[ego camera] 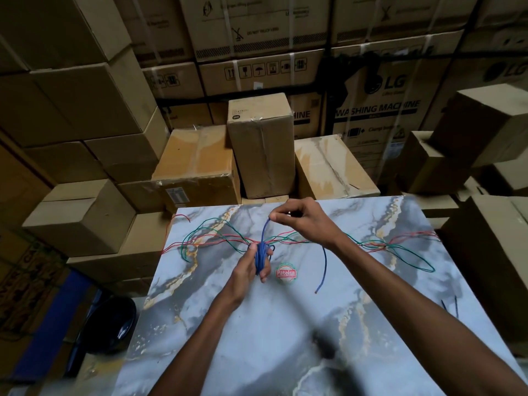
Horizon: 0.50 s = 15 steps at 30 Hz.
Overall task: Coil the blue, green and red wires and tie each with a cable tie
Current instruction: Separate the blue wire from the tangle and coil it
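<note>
My left hand (251, 267) grips a tight coil of blue wire (260, 257) above the marble-patterned tabletop (257, 324). My right hand (300, 217) pinches the same blue wire a little higher, and a strand runs from its fingers down to the coil. The wire's loose tail hangs under my right wrist and ends near the table's middle right. The green wire (200, 228) and the red wire (217, 242) lie uncoiled in long loops across the far part of the table, from left to right. Thin dark cable ties (451, 305) lie at the right edge.
A round red and green sticker (286, 273) sits on the table beside my left hand. Stacked cardboard boxes (261, 144) surround the table at the back and both sides. A dark round object (111, 324) lies low at the left.
</note>
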Available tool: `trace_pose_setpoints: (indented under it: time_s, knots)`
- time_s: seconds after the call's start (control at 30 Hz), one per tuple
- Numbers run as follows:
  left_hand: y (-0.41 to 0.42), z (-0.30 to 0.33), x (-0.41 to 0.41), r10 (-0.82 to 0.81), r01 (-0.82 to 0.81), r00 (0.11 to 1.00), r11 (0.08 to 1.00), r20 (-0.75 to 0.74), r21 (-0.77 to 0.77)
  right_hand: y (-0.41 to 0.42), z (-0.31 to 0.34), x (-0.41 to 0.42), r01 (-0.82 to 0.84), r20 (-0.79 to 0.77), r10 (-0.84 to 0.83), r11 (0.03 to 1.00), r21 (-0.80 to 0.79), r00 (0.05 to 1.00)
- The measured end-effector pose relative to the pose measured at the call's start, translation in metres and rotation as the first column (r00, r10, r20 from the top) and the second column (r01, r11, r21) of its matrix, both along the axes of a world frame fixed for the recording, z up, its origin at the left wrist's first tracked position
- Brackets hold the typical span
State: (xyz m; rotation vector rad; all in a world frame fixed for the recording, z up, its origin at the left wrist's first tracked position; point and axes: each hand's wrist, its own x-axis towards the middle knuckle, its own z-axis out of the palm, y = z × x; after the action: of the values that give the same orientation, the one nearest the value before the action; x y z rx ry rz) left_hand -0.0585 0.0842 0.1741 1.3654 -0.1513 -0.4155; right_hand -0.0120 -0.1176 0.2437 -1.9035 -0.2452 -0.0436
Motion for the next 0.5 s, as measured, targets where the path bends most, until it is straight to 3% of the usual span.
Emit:
trace_pose_setpoints:
  time_s: [0.17, 0.3, 0.4, 0.5]
  knots:
    - [-0.001, 0.004, -0.001, -0.030, 0.029, 0.999, 0.999, -0.042, -0.034, -0.019, -0.031, 0.008, 0.080, -0.080, -0.083, 0.996, -0.042, 0.993]
    - [0.002, 0.010, -0.003, -0.056, 0.054, 0.993, 0.998, -0.101, -0.021, -0.023, -0.050, -0.008, 0.073, -0.220, -0.040, 0.987, 0.143, 0.975]
    - [0.004, 0.015, -0.006, -0.095, 0.057, 0.974, 0.982, -0.207, -0.181, -0.018, -0.060, -0.025, 0.111, -0.340, -0.041, 0.976, 0.186, 0.939]
    - [0.001, 0.016, -0.009, -0.069, -0.092, 0.922, 0.916, -0.380, -0.390, -0.002, -0.080, -0.044, 0.142, -0.412, -0.046, 0.969, 0.203, 0.910]
